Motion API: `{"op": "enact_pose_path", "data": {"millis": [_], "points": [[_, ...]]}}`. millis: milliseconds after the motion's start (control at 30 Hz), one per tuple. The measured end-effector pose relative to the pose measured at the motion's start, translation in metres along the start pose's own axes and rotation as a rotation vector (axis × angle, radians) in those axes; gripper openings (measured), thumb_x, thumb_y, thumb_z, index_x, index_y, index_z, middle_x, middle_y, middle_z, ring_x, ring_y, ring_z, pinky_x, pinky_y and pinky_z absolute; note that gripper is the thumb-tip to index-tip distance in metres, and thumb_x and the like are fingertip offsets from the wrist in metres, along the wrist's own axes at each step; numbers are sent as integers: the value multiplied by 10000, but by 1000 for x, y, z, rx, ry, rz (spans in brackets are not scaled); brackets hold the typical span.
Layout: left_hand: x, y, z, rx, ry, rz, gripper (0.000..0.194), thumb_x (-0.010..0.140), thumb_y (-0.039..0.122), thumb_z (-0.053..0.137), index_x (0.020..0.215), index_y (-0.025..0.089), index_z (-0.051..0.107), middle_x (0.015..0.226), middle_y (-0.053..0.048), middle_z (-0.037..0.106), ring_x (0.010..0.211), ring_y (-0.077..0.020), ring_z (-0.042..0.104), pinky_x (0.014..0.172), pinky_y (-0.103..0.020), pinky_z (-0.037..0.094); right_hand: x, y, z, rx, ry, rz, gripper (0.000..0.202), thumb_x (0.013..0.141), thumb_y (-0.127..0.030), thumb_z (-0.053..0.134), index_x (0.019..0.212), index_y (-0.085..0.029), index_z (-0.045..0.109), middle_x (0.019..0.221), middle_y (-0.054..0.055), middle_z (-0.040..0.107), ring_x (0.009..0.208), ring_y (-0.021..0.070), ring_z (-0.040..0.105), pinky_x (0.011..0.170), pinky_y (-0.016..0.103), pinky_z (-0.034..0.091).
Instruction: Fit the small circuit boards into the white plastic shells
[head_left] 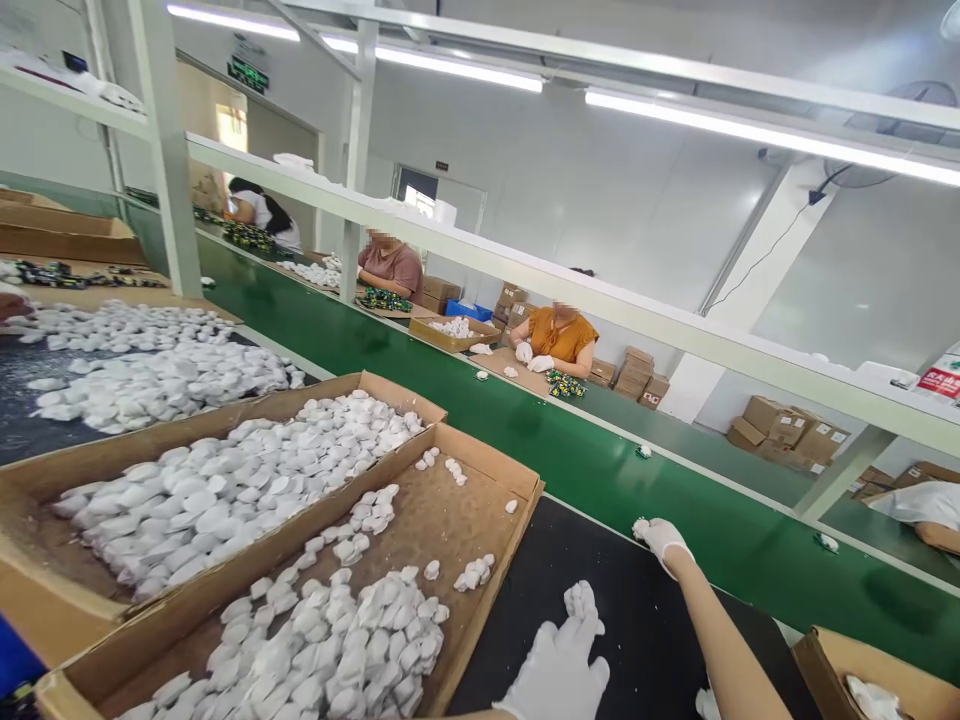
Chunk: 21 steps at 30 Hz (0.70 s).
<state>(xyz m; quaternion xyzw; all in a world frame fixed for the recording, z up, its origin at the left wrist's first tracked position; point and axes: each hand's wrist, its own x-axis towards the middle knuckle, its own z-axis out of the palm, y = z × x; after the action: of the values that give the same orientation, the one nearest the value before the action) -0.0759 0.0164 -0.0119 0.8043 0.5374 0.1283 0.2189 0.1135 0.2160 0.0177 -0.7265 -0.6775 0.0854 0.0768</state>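
White-gloved right hand (669,543) pinching small lumpy white piece (640,528) by near edge of flat green conveyor belt (585,455); slack grip could be dropping it askew. White-gloved left hand (559,665) touching knobbly white clump (582,598) above black mat (645,625); cannot tell whether fingers are gripping.

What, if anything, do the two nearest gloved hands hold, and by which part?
The right hand seems to hold a small white piece by its near edge. The left hand is at some white pieces; whether it grips them cannot be told.
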Motion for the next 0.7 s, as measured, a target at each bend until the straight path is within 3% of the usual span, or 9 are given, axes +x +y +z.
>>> {"op": "enact_pose_path", "data": {"millis": [133, 333, 400, 467, 567, 700], "points": [[3, -1, 1, -34, 65, -78, 467, 865, 364, 412, 1315, 240, 437, 1409, -126, 368, 1009, -323, 526, 814, -470, 420, 5, 21, 3, -85, -30, 156, 271, 884, -358, 494, 1045, -155, 575, 1056, 60, 605, 912, 177, 595, 798, 373, 495], [-11, -2, -9, 272, -86, 176, 609, 638, 372, 687, 1181, 132, 549, 1430, -215, 272, 1215, -410, 340, 884, -538, 351, -2, 54, -12, -220, -21, 364, 536, 831, -566, 432, 964, -83, 623, 1160, 224, 566, 1059, 337, 553, 877, 527, 386], [-16, 0, -13, 303, -88, 176, 614, 658, 407, 657, 1187, 120, 537, 1439, -225, 245, 1223, -408, 336, 874, -536, 359, -9, 63, -23, -223, -55, 374, 504, 839, -556, 433, 970, -106, 621, 1124, 181, 599, 1029, 295, 574, 875, 500, 404], [-20, 2, -15, 319, -96, 185, 597, 698, 431, 609, 1199, 118, 524, 1447, -226, 230, 1242, -402, 321, 880, -535, 358, -20, 68, -33, -213, -81, 328, 427, 865, -502, 444, 1026, -136, 593, 1090, 105, 616, 992, 221, 584, 883, 453, 424], [-23, 5, -17, 322, -97, 212, 534, 743, 435, 552, 1172, 119, 543, 1450, -213, 242, 1270, -393, 293, 910, -531, 342, -48, 66, -38, -176, -109, 137, 366, 873, -441, 462, 1034, -143, 601, 1074, 98, 619, 976, 211, 581, 876, 420, 421], [-24, 8, -20, 304, -84, 225, 430, 765, 412, 524, 1085, 135, 603, 1430, -175, 309, 1243, -360, 346, 927, -495, 347, -103, 39, -20, -90, -158, -218, 330, 819, -356, 512, 1115, -248, 611, 1141, 71, 602, 1030, 229, 559, 902, 329, 374]]}}
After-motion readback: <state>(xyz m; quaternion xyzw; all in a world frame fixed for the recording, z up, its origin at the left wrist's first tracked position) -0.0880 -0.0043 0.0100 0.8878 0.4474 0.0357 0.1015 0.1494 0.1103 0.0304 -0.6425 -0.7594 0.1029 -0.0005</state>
